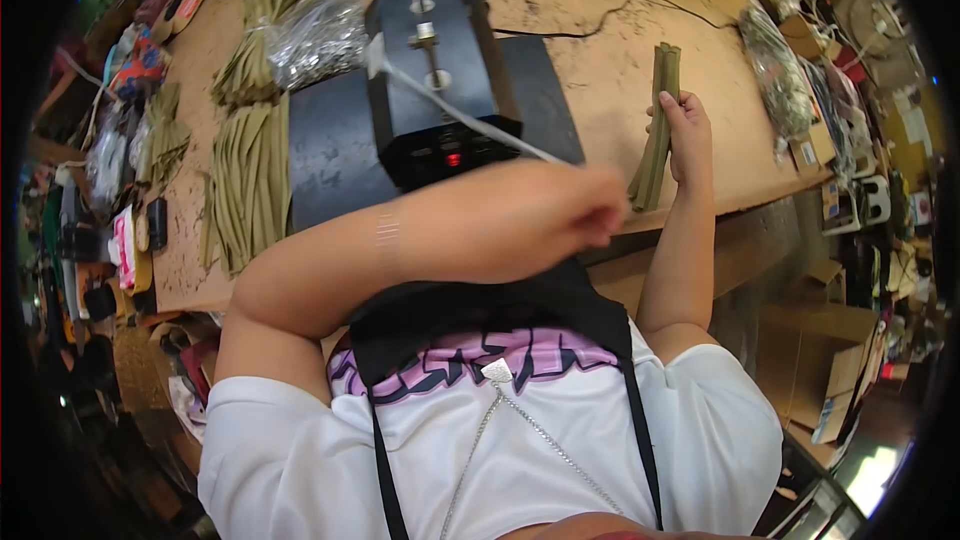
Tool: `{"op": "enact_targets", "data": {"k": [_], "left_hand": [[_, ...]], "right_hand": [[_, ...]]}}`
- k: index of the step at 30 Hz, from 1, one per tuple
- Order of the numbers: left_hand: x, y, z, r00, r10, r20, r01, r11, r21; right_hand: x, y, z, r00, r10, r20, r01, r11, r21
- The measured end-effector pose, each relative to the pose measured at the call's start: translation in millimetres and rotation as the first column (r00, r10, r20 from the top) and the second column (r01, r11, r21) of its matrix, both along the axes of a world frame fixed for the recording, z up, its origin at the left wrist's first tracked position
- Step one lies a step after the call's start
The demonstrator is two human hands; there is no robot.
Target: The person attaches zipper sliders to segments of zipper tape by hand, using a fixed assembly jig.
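Observation:
My right hand point(685, 135) is closed around a small bundle of olive-green strips point(655, 145), held upright at the table's right front, thumb across it. My left hand point(580, 210) reaches across my body and is smeared by motion. Its fingers look curled in, and whatever they may hold is hidden. Just beyond my left forearm stands a black machine point(440, 70) with metal fittings on top and a red light on its front. A pale cord or rod point(460, 115) slants across it towards my left hand.
More olive strips point(250, 180) lie in piles left of the machine, beside a clear plastic bag point(320, 35) of small pieces. A black cable point(600, 30) crosses the wooden table point(590, 80). Another plastic bag point(775, 80) lies at the right edge, with a cardboard box point(810, 350) below.

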State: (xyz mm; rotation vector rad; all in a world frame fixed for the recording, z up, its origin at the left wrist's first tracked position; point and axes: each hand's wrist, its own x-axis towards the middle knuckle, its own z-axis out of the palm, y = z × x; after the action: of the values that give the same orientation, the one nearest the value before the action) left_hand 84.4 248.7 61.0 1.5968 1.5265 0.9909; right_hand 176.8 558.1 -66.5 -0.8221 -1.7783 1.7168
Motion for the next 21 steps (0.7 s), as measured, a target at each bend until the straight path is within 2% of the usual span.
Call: {"op": "enact_targets", "data": {"k": [1, 3, 5, 7, 8, 9, 10, 12, 13, 15, 17, 18, 19, 21], "left_hand": [[11, 26, -8, 0.995, -0.092, 0.037, 0.095, 0.991, -0.096], [39, 77, -46, 0.972, -0.225, 0.068, 0.231, 0.967, -0.103], [66, 129, -80, 0.948, -0.311, 0.071, 0.313, 0.95, -0.023], [84, 178, -99, 0.941, -0.332, 0.066, 0.319, 0.935, 0.153], [91, 219, -93, 0.962, -0.257, 0.094, 0.237, 0.953, 0.188], [92, 250, -92, 0.969, -0.243, 0.045, 0.232, 0.956, 0.178], [86, 264, -82, 0.978, -0.182, 0.106, 0.147, 0.95, 0.276], [69, 287, -57, 0.968, -0.09, 0.234, -0.024, 0.896, 0.444], [57, 296, -53, 0.954, -0.059, 0.294, -0.104, 0.853, 0.511], [28, 306, -69, 0.925, 0.148, 0.35, -0.321, 0.798, 0.51], [0, 291, -97, 0.863, 0.46, 0.21, -0.504, 0.752, 0.425], [-7, 273, -108, 0.84, 0.535, 0.085, -0.528, 0.775, 0.347], [-8, 254, -118, 0.807, 0.589, -0.049, -0.557, 0.786, 0.269], [0, 233, -139, 0.813, 0.56, -0.156, -0.561, 0.827, 0.044]], "right_hand": [[10, 5, 5, 0.999, -0.007, -0.037, 0.006, 1.0, -0.015], [32, 16, 13, 0.992, -0.074, -0.101, 0.072, 0.997, -0.021], [58, 35, 13, 0.981, -0.128, -0.149, 0.121, 0.991, -0.055], [91, 53, 12, 0.964, -0.239, -0.114, 0.246, 0.968, 0.049], [114, 70, 11, 0.948, -0.305, -0.096, 0.314, 0.944, 0.1], [131, 89, -2, 0.925, -0.35, -0.15, 0.366, 0.926, 0.09], [142, 96, -4, 0.901, -0.4, -0.17, 0.418, 0.904, 0.086], [165, 102, -4, 0.845, -0.492, -0.211, 0.517, 0.852, 0.08], [173, 93, 9, 0.856, -0.498, -0.137, 0.509, 0.859, 0.061], [188, 101, 4, 0.843, -0.519, -0.143, 0.531, 0.845, 0.063], [197, 105, -2, 0.833, -0.534, -0.143, 0.547, 0.834, 0.072], [197, 105, -1, 0.83, -0.539, -0.14, 0.553, 0.829, 0.082], [195, 105, -1, 0.827, -0.545, -0.137, 0.558, 0.824, 0.092], [188, 106, -2, 0.809, -0.573, -0.133, 0.588, 0.786, 0.189]]}}
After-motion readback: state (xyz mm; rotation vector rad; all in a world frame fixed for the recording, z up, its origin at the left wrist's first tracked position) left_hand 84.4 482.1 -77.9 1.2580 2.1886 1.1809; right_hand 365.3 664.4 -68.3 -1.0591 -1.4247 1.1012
